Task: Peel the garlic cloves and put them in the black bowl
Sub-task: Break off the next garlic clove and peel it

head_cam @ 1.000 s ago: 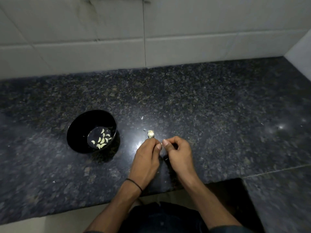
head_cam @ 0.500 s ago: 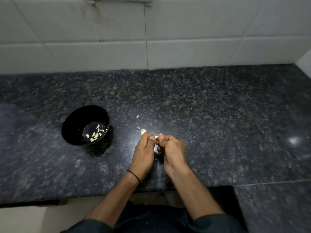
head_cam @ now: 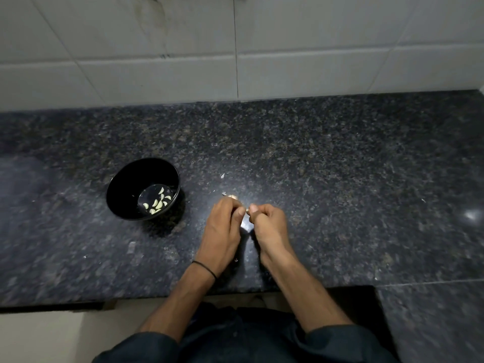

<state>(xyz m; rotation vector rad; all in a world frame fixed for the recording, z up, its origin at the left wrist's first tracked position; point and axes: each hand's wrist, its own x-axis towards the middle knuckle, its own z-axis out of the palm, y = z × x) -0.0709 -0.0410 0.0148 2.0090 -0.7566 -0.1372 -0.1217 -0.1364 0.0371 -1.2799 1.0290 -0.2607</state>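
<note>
Single view on record: one wide-angle camera worn on the person's head, facing forward and steeply down across the countertop (head_cam: 340, 179) toward the tiled wall (head_cam: 314, 48), which fills the top of the frame. It sits close, with both forearms entering from the bottom edge. The left hand (head_cam: 222, 229) and right hand (head_cam: 269, 226) meet on a garlic clove (head_cam: 247, 210) near centre, and the black bowl (head_cam: 125, 184) is left of centre.

Dark sleeves (head_cam: 337, 341) end near the elbows; a thin black band (head_cam: 205, 268) rings the wrist of the left hand (head_cam: 222, 231).
</note>
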